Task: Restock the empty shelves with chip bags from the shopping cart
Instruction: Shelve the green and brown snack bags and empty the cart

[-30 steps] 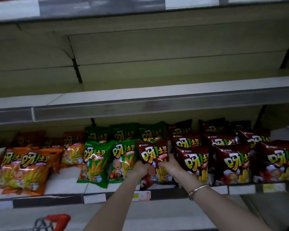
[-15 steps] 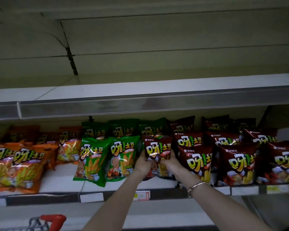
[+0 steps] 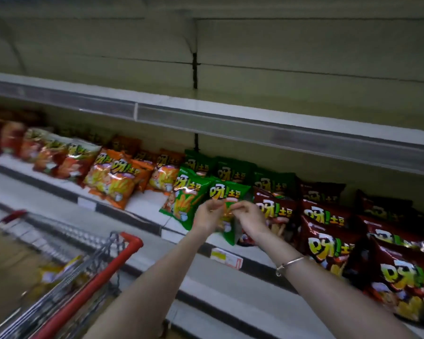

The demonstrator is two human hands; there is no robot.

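My left hand (image 3: pixel 207 216) and my right hand (image 3: pixel 250 220) meet in front of a green chip bag (image 3: pixel 227 192) standing at the front of the lower shelf (image 3: pixel 145 199). Their fingertips pinch the bag's face; motion blur softens the grip. Just right of it stands a dark red chip bag (image 3: pixel 275 212), free of both hands. More dark red bags (image 3: pixel 328 241) fill the shelf to the right, orange bags (image 3: pixel 113 177) to the left. The shopping cart (image 3: pixel 130 243) with its red rim is at lower left, yellow bags (image 3: pixel 59 270) inside. The upper shelf (image 3: pixel 230 111) holds nothing.
A shelf-edge strip with a yellow and red price tag (image 3: pixel 227 256) runs below my hands. Another shelf (image 3: pixel 230 289) sits under it. Red bags (image 3: pixel 10 140) lie blurred at the far left of the lower shelf.
Both hands let go of the dark red bag, which now stands on the shelf, and shifted left onto the green bag. My view swung left and down, bringing the cart in.
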